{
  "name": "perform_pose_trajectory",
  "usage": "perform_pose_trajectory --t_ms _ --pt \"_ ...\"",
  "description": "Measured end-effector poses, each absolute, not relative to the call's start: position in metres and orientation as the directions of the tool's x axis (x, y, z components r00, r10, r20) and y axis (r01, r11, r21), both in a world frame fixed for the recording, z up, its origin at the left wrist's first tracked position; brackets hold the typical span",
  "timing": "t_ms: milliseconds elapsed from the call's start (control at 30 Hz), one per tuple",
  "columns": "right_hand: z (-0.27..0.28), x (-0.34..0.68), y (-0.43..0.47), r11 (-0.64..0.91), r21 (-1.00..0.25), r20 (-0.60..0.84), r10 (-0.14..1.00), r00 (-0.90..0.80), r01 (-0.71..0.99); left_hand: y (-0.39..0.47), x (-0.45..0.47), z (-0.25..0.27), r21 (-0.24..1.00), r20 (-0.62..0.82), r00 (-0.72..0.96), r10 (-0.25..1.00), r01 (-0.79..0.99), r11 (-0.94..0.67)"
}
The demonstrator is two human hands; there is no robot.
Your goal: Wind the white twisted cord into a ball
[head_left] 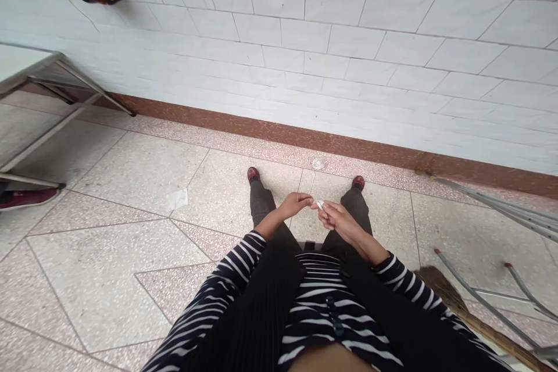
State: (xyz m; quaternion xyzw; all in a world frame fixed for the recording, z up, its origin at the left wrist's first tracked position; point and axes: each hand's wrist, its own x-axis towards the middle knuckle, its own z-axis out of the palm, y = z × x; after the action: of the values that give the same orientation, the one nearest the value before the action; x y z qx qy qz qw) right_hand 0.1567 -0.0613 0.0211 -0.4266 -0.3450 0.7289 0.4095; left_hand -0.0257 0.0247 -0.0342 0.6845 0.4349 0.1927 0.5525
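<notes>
Held out in front of my lap, my two hands nearly meet at the fingertips. My left hand [295, 204] is closed in a pinch on a thin white cord [313, 181]. That cord runs down from the fingers to a loose white coil [318, 164] on the floor near the wall. In my right hand [340, 221] the fingers are curled, with a few white turns of the same cord around or between the thumb and index finger. How the cord sits inside the right hand is partly hidden.
A white tiled wall [314, 70] with a brown skirting strip [218, 123] stands ahead. At left are a metal-framed table [82, 72], another person's shoe [30, 199] and white paper [178, 200]. Metal tubes [492, 200] and a broom [440, 288] lie at right.
</notes>
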Motion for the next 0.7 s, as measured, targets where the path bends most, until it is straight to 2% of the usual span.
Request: perform_pose_trajectory --t_ms 67,167,267,367,500,567,700 --pt "0.023 0.155 -0.056 -0.435 -0.842 -0.360 0.894 -0.268 -0.321 0.012 -0.025 -0.031 0.919 -0.072 0.479 0.875 0.373 -0.128" --pt "0.023 0.149 -0.053 -0.452 -0.830 -0.373 0.886 -0.277 -0.327 -0.004 -0.022 -0.025 0.905 0.047 0.491 0.870 0.347 -0.245" --pt "0.025 0.144 -0.055 -0.476 -0.815 -0.376 0.868 -0.324 -0.331 -0.013 -0.017 -0.029 0.908 0.016 0.530 0.848 0.348 -0.235" --pt "0.033 0.142 -0.057 -0.489 -0.787 -0.355 0.858 -0.372 -0.376 -0.013 -0.011 -0.041 0.922 -0.050 0.471 0.881 0.361 -0.141" --pt "0.039 0.149 -0.051 -0.410 -0.824 -0.299 0.901 -0.315 -0.390 -0.010 -0.010 -0.054 0.928 -0.103 0.510 0.854 0.358 -0.102" --pt "0.034 0.155 -0.042 -0.329 -0.890 -0.267 0.937 -0.226 -0.316 -0.011 -0.011 -0.058 0.905 -0.129 0.581 0.803 0.401 -0.144" --pt "0.006 0.166 -0.025 -0.224 -0.973 -0.226 0.973 -0.048 0.045 -0.017 -0.015 -0.060 0.870 -0.189 0.651 0.735 0.458 -0.182"
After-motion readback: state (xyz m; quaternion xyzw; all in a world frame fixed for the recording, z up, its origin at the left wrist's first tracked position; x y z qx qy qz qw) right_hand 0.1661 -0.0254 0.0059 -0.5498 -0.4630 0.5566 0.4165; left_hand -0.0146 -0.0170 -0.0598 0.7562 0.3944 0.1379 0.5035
